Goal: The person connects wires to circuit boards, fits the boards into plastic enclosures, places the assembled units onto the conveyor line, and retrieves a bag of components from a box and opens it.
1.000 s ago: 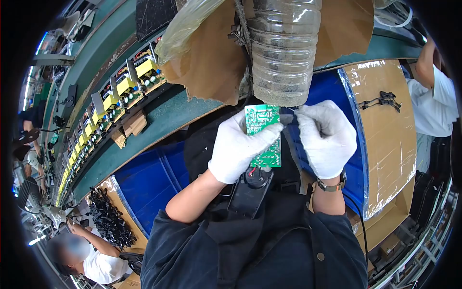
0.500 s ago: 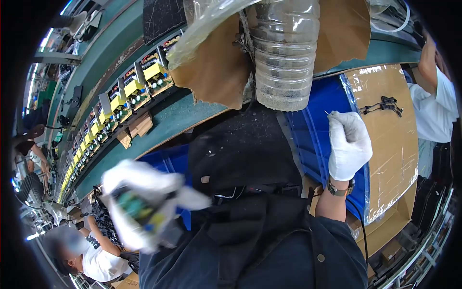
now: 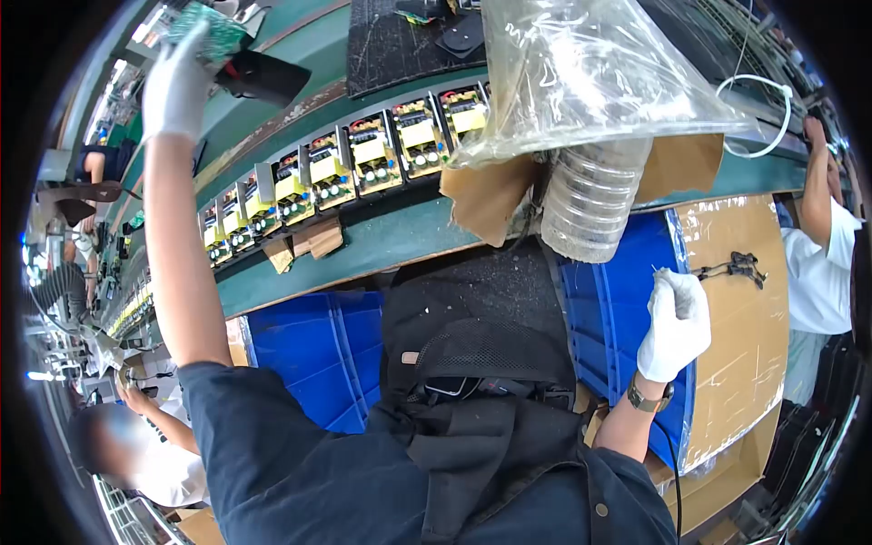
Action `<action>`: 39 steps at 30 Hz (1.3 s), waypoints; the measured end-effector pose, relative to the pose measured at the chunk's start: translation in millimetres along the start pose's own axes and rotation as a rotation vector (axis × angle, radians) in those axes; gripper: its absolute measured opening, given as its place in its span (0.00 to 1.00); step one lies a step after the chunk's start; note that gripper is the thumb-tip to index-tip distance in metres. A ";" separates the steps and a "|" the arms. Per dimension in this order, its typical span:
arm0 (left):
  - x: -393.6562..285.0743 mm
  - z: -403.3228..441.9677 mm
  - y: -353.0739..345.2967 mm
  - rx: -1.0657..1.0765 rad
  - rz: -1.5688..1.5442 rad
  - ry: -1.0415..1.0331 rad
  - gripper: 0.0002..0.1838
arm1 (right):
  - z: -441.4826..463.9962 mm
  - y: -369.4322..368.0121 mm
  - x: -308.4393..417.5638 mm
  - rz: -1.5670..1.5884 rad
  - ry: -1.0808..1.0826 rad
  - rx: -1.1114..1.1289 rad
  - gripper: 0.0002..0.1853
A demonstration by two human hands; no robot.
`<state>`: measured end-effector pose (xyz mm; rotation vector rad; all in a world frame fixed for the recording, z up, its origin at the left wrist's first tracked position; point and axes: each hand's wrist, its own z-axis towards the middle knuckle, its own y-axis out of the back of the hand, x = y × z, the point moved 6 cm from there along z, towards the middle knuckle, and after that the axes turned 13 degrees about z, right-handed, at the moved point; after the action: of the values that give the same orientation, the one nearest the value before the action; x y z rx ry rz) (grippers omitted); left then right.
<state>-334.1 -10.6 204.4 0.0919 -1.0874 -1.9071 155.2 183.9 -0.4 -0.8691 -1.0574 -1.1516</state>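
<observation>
My left hand (image 3: 174,95), in a white glove, is stretched far out to the upper left. Its fingers are closed on a green circuit board (image 3: 216,34), which is slightly blurred. A black flat piece (image 3: 272,78) shows beside that board; whether it is joined to it I cannot tell. My right hand (image 3: 675,325), also white-gloved, is pinched closed above the blue bin (image 3: 604,295) at the right. A thin, pale tip pokes out between its fingers, too small to name.
A row of circuit boards (image 3: 368,156) with yellow transformers runs along the green bench (image 3: 400,238). A plastic bag (image 3: 599,73) and a clear ribbed bottle (image 3: 595,204) hang ahead. Black cables (image 3: 740,269) lie on cardboard (image 3: 731,327). Co-workers sit at both sides.
My left hand has swung from near my lap up to the far left with the circuit board. My right hand stays pinched, and the view has shifted.
</observation>
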 end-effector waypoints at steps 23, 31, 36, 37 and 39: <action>-143.4 -91.6 11.8 0.691 -0.598 -0.481 0.43 | 0.6 -5.9 2.5 0.019 -0.004 0.051 0.04; -111.7 -78.8 -34.5 0.759 -1.173 -0.114 0.38 | 8.6 17.5 9.4 -0.153 0.071 0.040 0.06; -98.7 -63.6 -76.2 0.786 -1.297 0.165 0.25 | 52.0 84.0 -4.5 -0.620 0.430 -0.031 0.08; -94.3 -61.6 -83.3 0.789 -1.317 0.244 0.22 | 63.4 95.4 -12.8 -0.759 0.356 -0.011 0.10; -87.2 -61.1 -92.4 0.794 -1.336 0.320 0.20 | 71.3 99.0 -14.7 -0.898 0.275 0.010 0.11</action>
<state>-317.2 32.3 71.2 1.8878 -1.6635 -2.1833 237.0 275.5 4.9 -0.1740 -1.2480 -1.9360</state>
